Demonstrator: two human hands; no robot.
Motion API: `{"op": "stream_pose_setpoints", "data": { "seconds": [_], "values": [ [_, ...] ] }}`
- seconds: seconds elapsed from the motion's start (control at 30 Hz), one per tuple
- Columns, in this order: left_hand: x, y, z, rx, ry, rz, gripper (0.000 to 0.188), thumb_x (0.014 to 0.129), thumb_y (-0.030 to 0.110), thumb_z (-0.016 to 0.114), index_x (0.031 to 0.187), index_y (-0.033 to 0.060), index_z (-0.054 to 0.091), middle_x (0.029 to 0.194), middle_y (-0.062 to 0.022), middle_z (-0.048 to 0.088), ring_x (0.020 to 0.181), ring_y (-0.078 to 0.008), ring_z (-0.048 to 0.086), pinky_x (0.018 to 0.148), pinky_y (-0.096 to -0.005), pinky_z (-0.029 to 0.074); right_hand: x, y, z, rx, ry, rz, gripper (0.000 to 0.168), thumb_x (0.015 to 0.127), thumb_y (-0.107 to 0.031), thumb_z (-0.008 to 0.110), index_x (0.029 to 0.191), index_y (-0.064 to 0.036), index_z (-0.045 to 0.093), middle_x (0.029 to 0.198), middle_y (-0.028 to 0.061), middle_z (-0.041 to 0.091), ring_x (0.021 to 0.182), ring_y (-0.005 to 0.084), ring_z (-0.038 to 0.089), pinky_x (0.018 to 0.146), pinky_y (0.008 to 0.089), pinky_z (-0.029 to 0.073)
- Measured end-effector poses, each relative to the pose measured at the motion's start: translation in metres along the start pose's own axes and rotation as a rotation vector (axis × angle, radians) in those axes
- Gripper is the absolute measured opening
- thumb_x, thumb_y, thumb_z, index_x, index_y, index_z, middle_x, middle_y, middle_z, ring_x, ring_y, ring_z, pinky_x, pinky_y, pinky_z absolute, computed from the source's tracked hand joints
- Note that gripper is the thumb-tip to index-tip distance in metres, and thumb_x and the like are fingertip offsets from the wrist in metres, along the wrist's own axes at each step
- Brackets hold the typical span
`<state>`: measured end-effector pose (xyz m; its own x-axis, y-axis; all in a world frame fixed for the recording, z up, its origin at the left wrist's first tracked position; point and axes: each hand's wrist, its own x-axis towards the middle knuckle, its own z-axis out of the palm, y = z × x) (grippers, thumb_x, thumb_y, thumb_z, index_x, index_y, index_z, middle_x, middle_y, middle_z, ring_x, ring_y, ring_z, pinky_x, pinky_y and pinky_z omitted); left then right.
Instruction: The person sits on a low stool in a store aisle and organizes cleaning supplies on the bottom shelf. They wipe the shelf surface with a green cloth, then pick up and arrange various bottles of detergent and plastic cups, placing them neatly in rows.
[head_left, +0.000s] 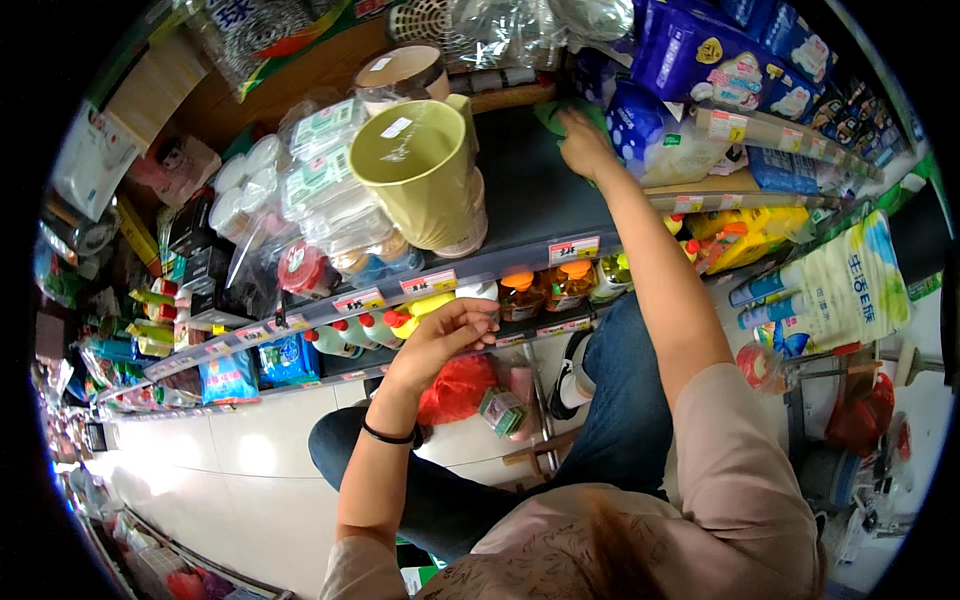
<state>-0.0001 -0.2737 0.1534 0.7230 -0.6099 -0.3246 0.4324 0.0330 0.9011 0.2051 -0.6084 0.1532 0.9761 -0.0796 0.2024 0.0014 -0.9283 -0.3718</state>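
Note:
My right hand (586, 146) reaches deep over the dark shelf board (525, 180) with a green cloth (553, 116) under its fingers. Part of the cloth is covered by the hand. Just right of it stand a dark blue package (634, 124) and a pale plastic pack. My left hand (450, 337) hangs in front of the shelf's price-tag edge, fingers loosely curled and nothing visible in them. Behind it are orange-capped bottles (520, 296) on the lower shelf. A yellow-green plastic bin (412, 172) is stacked on the board's left part, next to wrapped clear containers (326, 180).
Purple-blue packs (701, 56) fill the upper right shelf. Red-capped bottles (352, 337) line the lower shelf. Between my knees on the tiled floor lie a red plastic bag (461, 390) and a green-labelled pack (502, 412). A large printed bag (840, 289) sits at right.

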Motion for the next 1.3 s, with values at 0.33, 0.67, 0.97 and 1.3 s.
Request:
{"op": "stream_pose_setpoints", "data": {
  "seconds": [0.33,0.67,0.97,1.3],
  "values": [
    [-0.006,0.002,-0.004,-0.051,0.002,0.043,0.036,0.1,0.02,0.061,0.132,0.0036,0.057,0.109,-0.0064,0.065,0.1,-0.0139,0.063,0.088,-0.0269,0.05,-0.096,-0.04,-0.03,0.248,-0.247,-0.367,0.051,0.091,0.005,0.043,0.141,-0.005,0.052,0.152,0.0145,0.044,0.14,0.0317,0.042,0.114,0.0372,0.036],
    [-0.011,-0.011,0.003,-0.468,-0.33,0.017,0.053,0.099,0.037,0.061,0.139,0.0047,0.048,0.129,-0.0164,0.058,0.116,-0.0265,0.063,0.098,-0.0393,0.053,-0.211,-0.122,-0.094,0.378,-0.311,-0.479,0.045,0.077,0.015,0.046,0.117,0.0,0.061,0.121,0.0201,0.061,0.118,0.0361,0.058,0.102,0.0419,0.046],
    [-0.016,-0.029,0.002,-0.446,-0.039,-0.094,0.039,0.096,0.008,0.064,0.133,0.0027,0.054,0.124,-0.0134,0.065,0.112,-0.0267,0.066,0.095,-0.0442,0.058,-0.199,-0.21,-0.101,0.689,0.377,-0.37,0.087,0.074,-0.031,0.088,0.136,0.003,0.037,0.124,0.0223,0.046,0.115,0.0361,0.05,0.097,0.0449,0.044],
    [-0.027,-0.021,0.008,-0.343,0.013,0.043,0.038,0.094,0.008,0.067,0.13,0.0009,0.056,0.123,-0.0092,0.066,0.108,-0.0218,0.066,0.095,-0.0383,0.055,-0.163,-0.235,-0.071,0.659,0.595,-0.317,0.088,0.07,-0.022,0.088,0.137,0.005,0.037,0.132,0.024,0.04,0.125,0.0414,0.042,0.105,0.0508,0.037]
  ]
}}
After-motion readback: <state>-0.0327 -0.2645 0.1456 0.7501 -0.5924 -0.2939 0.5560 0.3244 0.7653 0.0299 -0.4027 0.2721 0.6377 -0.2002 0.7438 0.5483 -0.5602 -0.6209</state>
